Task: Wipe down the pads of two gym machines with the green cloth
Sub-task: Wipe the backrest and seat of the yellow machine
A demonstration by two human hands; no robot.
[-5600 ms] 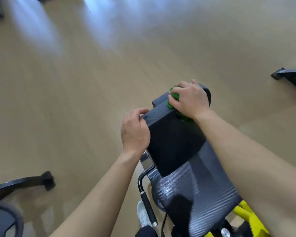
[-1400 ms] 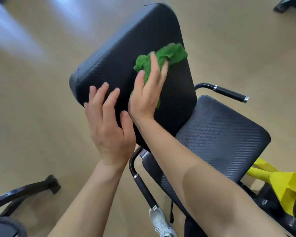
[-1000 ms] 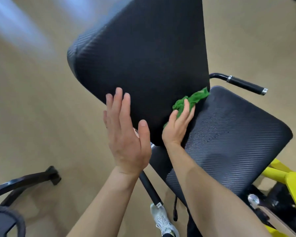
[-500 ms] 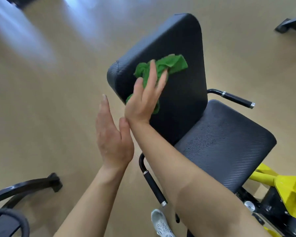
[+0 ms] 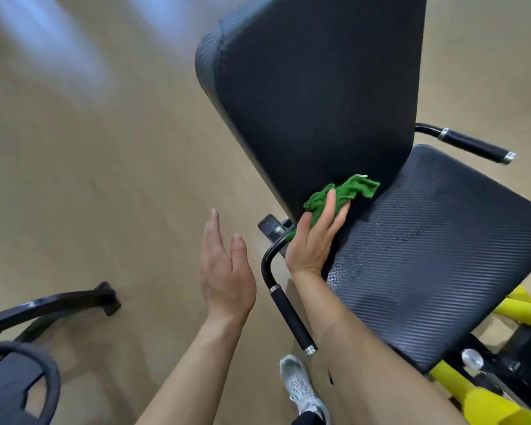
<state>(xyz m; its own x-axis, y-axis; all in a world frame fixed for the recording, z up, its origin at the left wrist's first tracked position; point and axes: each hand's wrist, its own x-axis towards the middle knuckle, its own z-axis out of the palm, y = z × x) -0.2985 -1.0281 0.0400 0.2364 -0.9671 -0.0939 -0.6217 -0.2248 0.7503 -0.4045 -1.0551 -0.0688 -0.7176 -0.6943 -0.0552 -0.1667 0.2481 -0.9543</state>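
Observation:
A black textured back pad [image 5: 319, 87] rises above a black seat pad [image 5: 442, 256] on a yellow-framed gym machine. My right hand [image 5: 314, 237] presses the crumpled green cloth [image 5: 341, 193] flat against the bottom of the back pad, where it meets the seat, with fingers straight. My left hand [image 5: 224, 271] hovers edge-on with straight fingers to the left of the machine, touching nothing.
Black side handles stick out near my right wrist [image 5: 288, 311] and at the far right [image 5: 469, 144]. Yellow frame tubes [image 5: 485, 400] run under the seat. Another machine's black foot [image 5: 74, 302] and a pad [image 5: 13, 388] sit at lower left. My shoe [image 5: 301, 388] stands on the tan floor.
My right hand has slid the cloth down the back pad from its upper part to its bottom edge. My left hand stays off the pad.

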